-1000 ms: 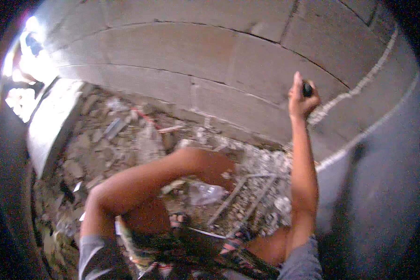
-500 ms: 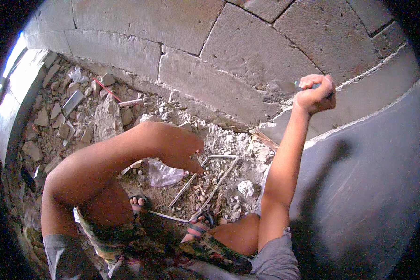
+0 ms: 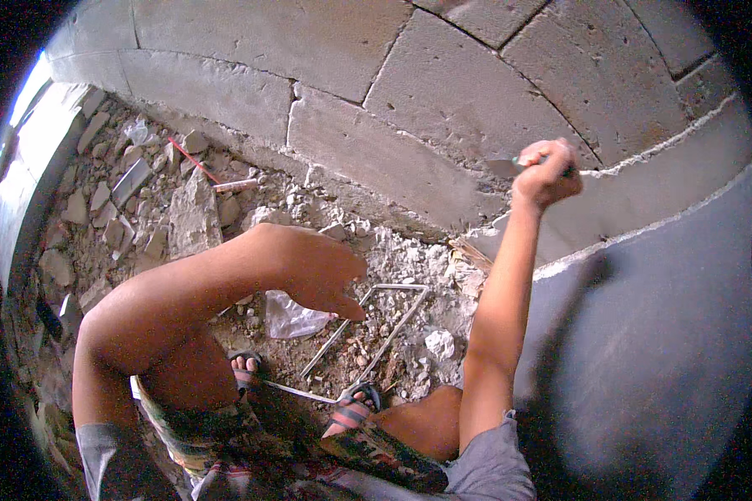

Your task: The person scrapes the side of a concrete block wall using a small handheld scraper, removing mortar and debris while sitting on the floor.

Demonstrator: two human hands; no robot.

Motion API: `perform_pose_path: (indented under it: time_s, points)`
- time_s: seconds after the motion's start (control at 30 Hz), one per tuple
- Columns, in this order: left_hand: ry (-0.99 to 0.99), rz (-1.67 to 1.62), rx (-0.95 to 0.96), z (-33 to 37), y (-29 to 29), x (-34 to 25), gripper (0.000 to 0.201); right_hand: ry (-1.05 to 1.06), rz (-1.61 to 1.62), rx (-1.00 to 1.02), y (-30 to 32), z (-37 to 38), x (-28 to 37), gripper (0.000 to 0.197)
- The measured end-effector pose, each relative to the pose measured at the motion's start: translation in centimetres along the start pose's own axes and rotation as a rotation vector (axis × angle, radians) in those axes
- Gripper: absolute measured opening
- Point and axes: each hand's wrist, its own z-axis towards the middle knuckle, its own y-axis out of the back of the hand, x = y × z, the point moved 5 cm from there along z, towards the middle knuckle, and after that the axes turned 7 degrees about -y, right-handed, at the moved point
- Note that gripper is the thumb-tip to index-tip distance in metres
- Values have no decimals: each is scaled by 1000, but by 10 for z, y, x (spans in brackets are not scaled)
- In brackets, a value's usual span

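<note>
My right hand [image 3: 548, 174] is closed round the handle of what looks like a putty knife, raised in front of the lower block wall [image 3: 393, 159]. Its short metal blade [image 3: 501, 168] points left, close to the wall face near the rough joint; whether it touches cannot be told. My left arm is bent across in front of me, and my left hand [image 3: 322, 271] hangs over the rubble with the thumb apart from the fingers. Nothing shows in it, though its fingertips are partly hidden.
Broken stone and mortar rubble [image 3: 75, 209] covers the ground along the wall. A bent white frame [image 3: 405, 321], a clear plastic bag [image 3: 295, 317] and a red stick [image 3: 194, 160] lie on it. A smooth grey surface [image 3: 643, 334] rises at right.
My right hand has shifted left and slightly lower with the putty knife, its blade still near the wall. My left hand stays almost in place.
</note>
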Motion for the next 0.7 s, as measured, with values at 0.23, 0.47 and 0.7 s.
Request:
perform_pose_path:
  time_s: [0.23, 0.47, 0.7]
  points:
    - [-49, 10, 3, 3, 2, -2, 60, -10, -52, 5, 0, -1, -4, 32]
    - [-63, 26, 39, 4, 2, -6, 63, -57, -132, 1, -4, -11, -6, 28]
    - [-72, 57, 48, 5, 2, -4, 64, -126, -28, -27, -6, -13, -7, 29]
